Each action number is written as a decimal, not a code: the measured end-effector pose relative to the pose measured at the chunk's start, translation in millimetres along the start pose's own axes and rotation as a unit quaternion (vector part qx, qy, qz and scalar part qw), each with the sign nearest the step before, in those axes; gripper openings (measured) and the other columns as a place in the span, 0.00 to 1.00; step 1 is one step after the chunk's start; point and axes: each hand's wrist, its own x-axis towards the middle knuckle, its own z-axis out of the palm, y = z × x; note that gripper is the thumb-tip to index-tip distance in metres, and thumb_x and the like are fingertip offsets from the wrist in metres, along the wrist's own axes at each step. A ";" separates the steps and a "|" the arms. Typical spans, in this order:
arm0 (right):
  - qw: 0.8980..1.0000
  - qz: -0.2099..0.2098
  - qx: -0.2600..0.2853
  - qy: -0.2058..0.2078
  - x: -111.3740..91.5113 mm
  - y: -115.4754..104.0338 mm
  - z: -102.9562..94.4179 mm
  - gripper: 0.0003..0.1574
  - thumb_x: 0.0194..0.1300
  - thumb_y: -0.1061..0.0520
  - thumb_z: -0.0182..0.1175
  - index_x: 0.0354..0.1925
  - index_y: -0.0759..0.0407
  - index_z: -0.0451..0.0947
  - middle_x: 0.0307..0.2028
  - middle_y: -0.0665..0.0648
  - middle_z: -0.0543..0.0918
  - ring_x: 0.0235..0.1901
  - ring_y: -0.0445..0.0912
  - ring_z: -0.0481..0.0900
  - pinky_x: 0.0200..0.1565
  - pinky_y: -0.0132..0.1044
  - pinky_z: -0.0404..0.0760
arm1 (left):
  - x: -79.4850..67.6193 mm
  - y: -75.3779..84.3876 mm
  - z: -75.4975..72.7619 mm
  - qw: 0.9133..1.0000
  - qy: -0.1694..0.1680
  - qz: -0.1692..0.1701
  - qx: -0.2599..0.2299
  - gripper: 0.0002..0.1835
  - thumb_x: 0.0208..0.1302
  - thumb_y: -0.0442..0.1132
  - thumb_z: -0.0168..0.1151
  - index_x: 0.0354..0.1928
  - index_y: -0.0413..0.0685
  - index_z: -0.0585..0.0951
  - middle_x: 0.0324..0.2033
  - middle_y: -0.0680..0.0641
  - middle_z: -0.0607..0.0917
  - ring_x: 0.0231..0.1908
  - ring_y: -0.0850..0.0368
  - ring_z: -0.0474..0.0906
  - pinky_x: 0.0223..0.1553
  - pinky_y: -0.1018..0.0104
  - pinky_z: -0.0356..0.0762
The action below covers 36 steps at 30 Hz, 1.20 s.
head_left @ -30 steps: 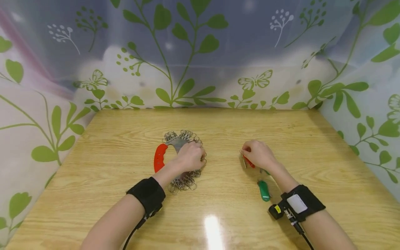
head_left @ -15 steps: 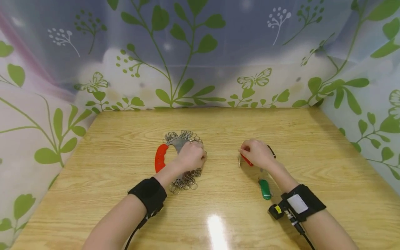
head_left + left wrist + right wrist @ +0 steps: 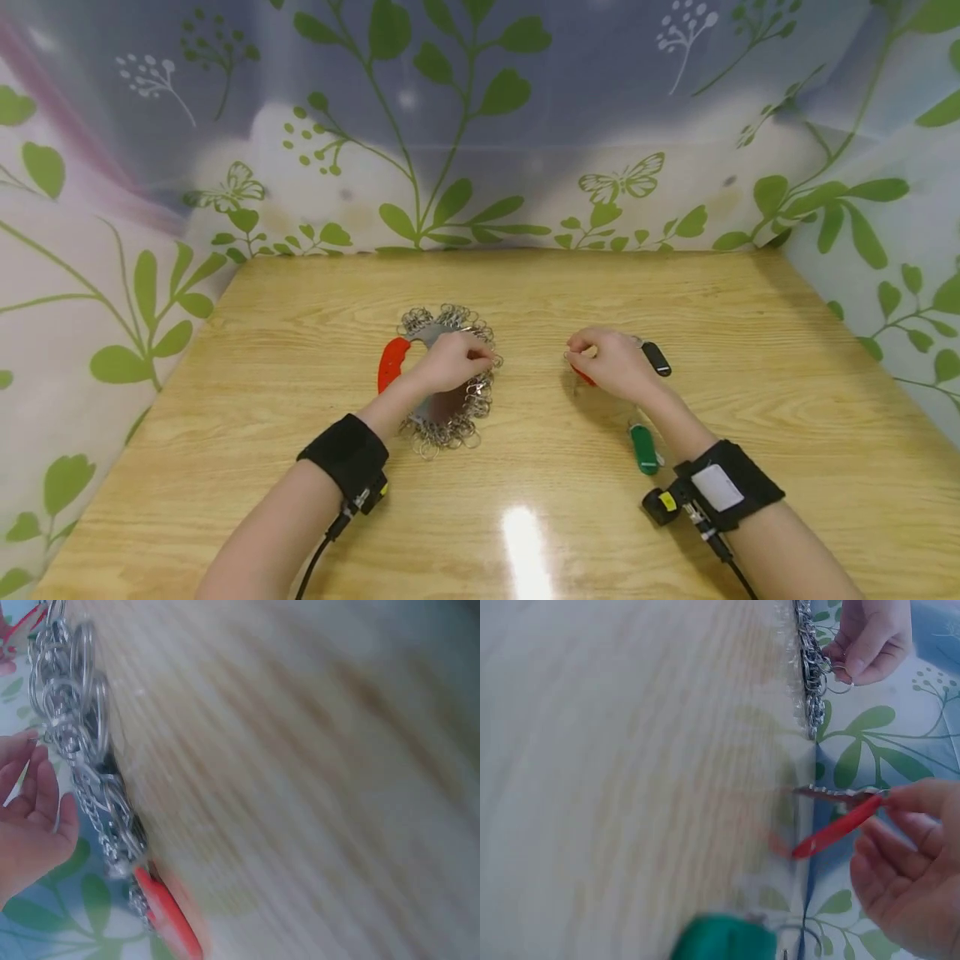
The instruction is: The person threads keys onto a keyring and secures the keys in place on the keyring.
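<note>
A big key holder, a grey metal plate with a red handle [image 3: 391, 363] and a fringe of metal clips and rings [image 3: 444, 435], lies on the table. My left hand [image 3: 452, 361] is over its right side and pinches one of the rings [image 3: 840, 679] at the edge between thumb and finger. Across a short gap, my right hand [image 3: 613, 364] pinches the ring end of a key [image 3: 832, 794] with a red key tag [image 3: 838, 829]. Key and tag dangle below the fingertips.
A black key tag [image 3: 657, 358] lies just beyond the right hand. Nearer the right wrist is a green key tag [image 3: 643, 450] with a key. A leaf-patterned cloth [image 3: 480, 200] bounds the wooden table [image 3: 540, 292] at the back and sides.
My left hand has risen off the plate's clips and now pinches a single ring at the right edge. The right hand has shifted slightly left with the key, uncovering the black tag.
</note>
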 end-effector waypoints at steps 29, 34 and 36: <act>0.993 -0.108 0.016 -0.049 27.0 -48.7 43.9 0.04 0.58 0.58 0.56 0.30 0.55 0.77 0.25 0.47 0.76 0.23 0.39 0.70 0.27 0.36 0.71 | -1.4 5.2 -23.0 0.995 -0.099 0.024 -0.020 0.07 0.62 0.39 0.52 0.35 0.46 0.79 0.27 0.47 0.78 0.23 0.58 0.67 0.28 0.66 0.65; 0.991 -0.122 0.000 -0.059 31.1 -49.3 49.0 0.03 0.57 0.60 0.57 0.30 0.57 0.78 0.25 0.49 0.78 0.24 0.37 0.71 0.28 0.33 0.72 | -4.9 5.8 -21.2 0.992 -0.118 0.030 -0.021 0.07 0.63 0.39 0.50 0.36 0.47 0.78 0.27 0.48 0.76 0.23 0.57 0.66 0.27 0.65 0.65; 0.990 -0.126 0.002 -0.062 32.0 -49.4 49.4 0.03 0.57 0.60 0.57 0.31 0.58 0.78 0.26 0.49 0.79 0.24 0.37 0.71 0.29 0.33 0.73 | -5.6 6.3 -21.9 0.993 -0.116 0.033 -0.017 0.07 0.63 0.38 0.51 0.36 0.47 0.78 0.29 0.48 0.77 0.24 0.57 0.67 0.27 0.65 0.65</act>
